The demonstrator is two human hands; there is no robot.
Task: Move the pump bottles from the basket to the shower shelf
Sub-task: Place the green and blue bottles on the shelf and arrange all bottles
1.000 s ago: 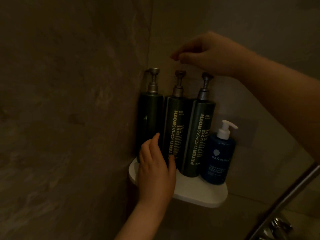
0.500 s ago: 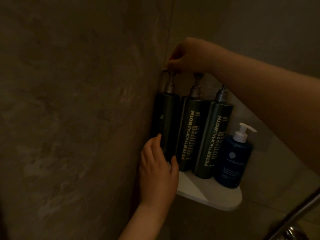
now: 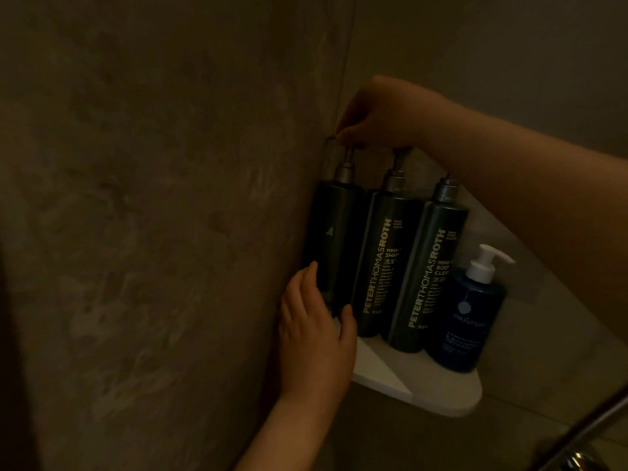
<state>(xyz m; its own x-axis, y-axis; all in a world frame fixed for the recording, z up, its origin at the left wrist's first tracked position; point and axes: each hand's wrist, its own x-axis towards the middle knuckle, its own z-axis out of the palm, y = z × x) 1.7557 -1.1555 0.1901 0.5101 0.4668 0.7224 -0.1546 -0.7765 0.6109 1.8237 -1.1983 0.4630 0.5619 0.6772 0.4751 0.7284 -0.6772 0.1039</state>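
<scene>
Corner bottle [image 3: 334,246]: tall, dark, with a metal pump. It stands upright at the back left of the shelf [image 3: 424,385], tight against the stone wall [image 3: 153,215]. Its printed front is turned away, and only a small pale mark shows.

Right hand [image 3: 384,113]: reaches in from the right above the row. Its fingertips are closed in a pinch on the corner bottle's pump head.

Left hand [image 3: 312,338]: comes up from below. Its fingers lie along the wall side of the corner bottle's lower body and the thumb is on the front, so the hand is wrapped round the base.

Second bottle [image 3: 384,266] and third bottle [image 3: 428,283]: same tall dark type, upright, labels reading PETERTHOMASROTH facing out. They touch each other, and the second is just beside the corner bottle. The right forearm hides the third bottle's pump head.

Blue bottle [image 3: 469,321]: shorter and rounder, with a white pump. It stands at the right end of the row, just beside the third bottle.

Shelf: white, quarter-round, fixed in the corner where two walls meet — bare along its front edge.

Metal rail [image 3: 594,423]: slants across the lower right corner, with a chrome fitting [image 3: 577,460] beneath it, partly cut off by the frame.
</scene>
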